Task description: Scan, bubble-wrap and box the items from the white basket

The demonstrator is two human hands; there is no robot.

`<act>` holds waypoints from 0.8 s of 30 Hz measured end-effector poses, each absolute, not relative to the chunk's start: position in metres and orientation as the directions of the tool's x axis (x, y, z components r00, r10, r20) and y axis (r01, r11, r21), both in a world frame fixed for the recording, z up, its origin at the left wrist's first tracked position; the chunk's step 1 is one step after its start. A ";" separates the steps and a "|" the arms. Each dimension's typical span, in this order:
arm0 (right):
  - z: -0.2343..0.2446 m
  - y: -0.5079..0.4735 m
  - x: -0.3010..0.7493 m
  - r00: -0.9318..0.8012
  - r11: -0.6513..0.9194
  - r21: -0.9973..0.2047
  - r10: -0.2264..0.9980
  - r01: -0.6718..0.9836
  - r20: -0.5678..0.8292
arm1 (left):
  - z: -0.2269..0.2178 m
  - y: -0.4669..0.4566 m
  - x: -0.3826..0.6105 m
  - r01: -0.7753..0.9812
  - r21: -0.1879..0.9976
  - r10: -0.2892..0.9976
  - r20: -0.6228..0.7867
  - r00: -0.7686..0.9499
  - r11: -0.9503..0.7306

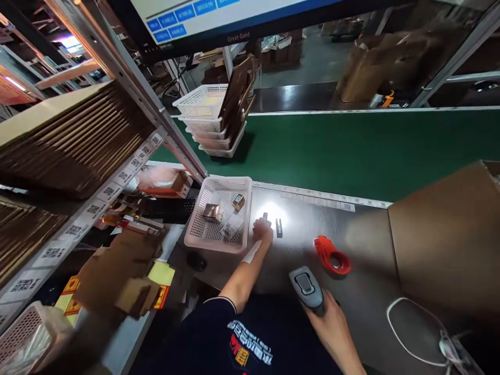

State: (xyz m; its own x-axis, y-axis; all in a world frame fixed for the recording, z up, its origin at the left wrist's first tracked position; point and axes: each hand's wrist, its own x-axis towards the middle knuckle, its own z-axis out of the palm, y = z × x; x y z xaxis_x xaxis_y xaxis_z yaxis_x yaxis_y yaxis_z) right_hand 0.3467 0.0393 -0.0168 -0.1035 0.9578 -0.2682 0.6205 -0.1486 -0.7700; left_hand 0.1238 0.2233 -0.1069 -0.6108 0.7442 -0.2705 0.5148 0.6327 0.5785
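My right hand (332, 323) is wrapped round the handle of a grey barcode scanner (305, 285), held low over the steel bench. Just right of a white perforated basket (190, 235), my left hand (263, 229) is closed, with a small grey item (265, 216) showing at its fingertips; its kind is too small to tell. A dark labelled strip (278, 228) lies on the bench beside that hand. Inside the basket are a brownish box (211, 212), a small gold-edged box (238, 202) and a clear plastic bag (231, 230).
An orange tape dispenser (332, 255) lies right of the scanner. A large cardboard box (449, 224) stands at the right. Behind the bench runs a green conveyor belt (351, 151) bearing stacked baskets (207, 125). A monitor (238, 26) hangs above; a black mouse (196, 261) sits below the basket.
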 end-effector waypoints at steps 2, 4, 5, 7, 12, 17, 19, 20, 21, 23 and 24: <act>-0.018 0.038 0.348 -0.094 -0.155 -0.770 0.959 0.618 -0.269 | -0.104 0.225 0.121 0.558 0.607 0.797 -0.231 -0.557 0.566; -0.019 0.038 0.348 -0.093 -0.146 -0.777 0.962 0.613 -0.255 | -0.095 0.231 0.110 0.613 0.649 0.866 -0.150 -0.477 0.450; -0.019 0.038 0.347 -0.095 -0.142 -0.779 0.963 0.611 -0.250 | -0.089 0.237 0.101 0.636 0.665 0.890 -0.097 -0.446 0.391; -0.020 0.039 0.346 -0.097 -0.137 -0.780 0.965 0.610 -0.245 | -0.074 0.251 0.074 0.663 0.672 0.897 -0.005 -0.442 0.330; -0.019 0.044 0.340 -0.090 -0.125 -0.792 0.971 0.598 -0.221 | -0.049 0.279 -0.003 0.602 0.624 0.789 -0.036 -0.614 0.498; -0.013 0.049 0.332 -0.087 -0.134 -0.793 0.969 0.594 -0.229 | -0.050 0.269 -0.036 0.595 0.623 0.811 -0.113 -0.573 0.507; -0.011 0.049 0.330 -0.103 -0.128 -0.799 0.968 0.587 -0.230 | -0.050 0.260 -0.038 0.597 0.651 0.825 -0.083 -0.558 0.469; -0.011 0.049 0.330 -0.113 -0.122 -0.803 0.967 0.583 -0.229 | -0.050 0.255 -0.037 0.595 0.670 0.830 -0.056 -0.555 0.443; -0.010 0.050 0.330 -0.121 -0.119 -0.806 0.966 0.580 -0.230 | -0.048 0.250 -0.036 0.593 0.691 0.833 -0.024 -0.552 0.413; -0.009 0.051 0.331 -0.125 -0.118 -0.812 0.965 0.572 -0.228 | -0.045 0.237 -0.032 0.587 0.733 0.839 0.041 -0.543 0.344; -0.007 0.053 0.331 -0.124 -0.119 -0.817 0.966 0.565 -0.227 | -0.043 0.230 -0.028 0.586 0.748 0.843 0.066 -0.533 0.312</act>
State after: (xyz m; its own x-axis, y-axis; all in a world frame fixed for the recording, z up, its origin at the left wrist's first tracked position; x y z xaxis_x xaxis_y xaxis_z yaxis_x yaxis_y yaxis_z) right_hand 0.3312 0.0532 -0.0070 -0.1237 0.9661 -0.2267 0.5648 -0.1193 -0.8166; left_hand -0.0285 0.2298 -0.0427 -0.5334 0.8433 0.0662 0.5863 0.3122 0.7475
